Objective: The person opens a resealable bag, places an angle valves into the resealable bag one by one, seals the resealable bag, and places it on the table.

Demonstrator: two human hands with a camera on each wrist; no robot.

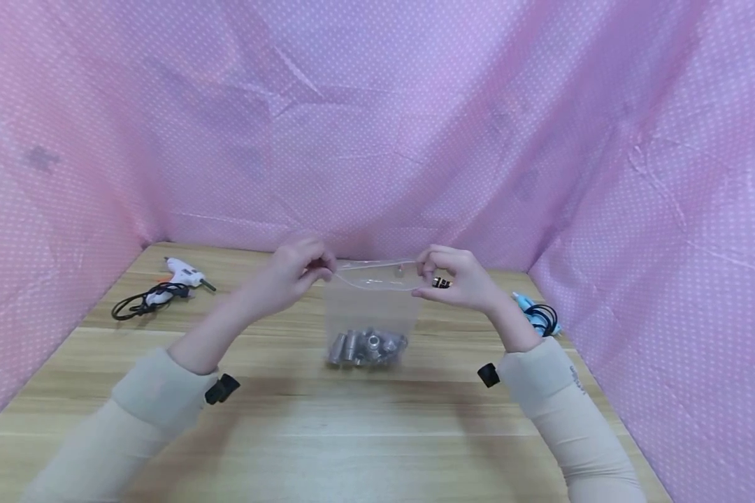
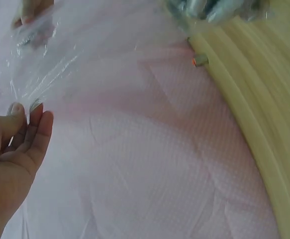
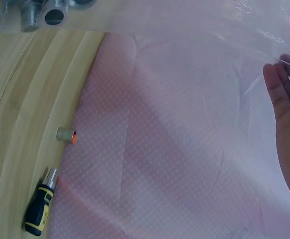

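Observation:
A clear plastic zip bag (image 1: 370,307) hangs above the wooden table (image 1: 352,433), held up by its top edge. Several metal sockets (image 1: 366,347) lie heaped in its bottom. My left hand (image 1: 297,271) pinches the bag's upper left corner and my right hand (image 1: 448,278) pinches the upper right corner. In the left wrist view the left hand's fingertips (image 2: 25,113) nip the film of the bag (image 2: 50,55). The right wrist view shows the right hand's fingers (image 3: 284,94) at the bag's edge (image 3: 194,20), with the sockets (image 3: 40,12) at top left.
A white glue gun (image 1: 179,278) with a black cord lies at the table's back left. A blue tool with a black cable (image 1: 537,316) lies at the right edge. A small screwdriver (image 3: 39,209) and a small metal piece (image 3: 65,135) lie by the pink dotted cloth wall (image 1: 377,126).

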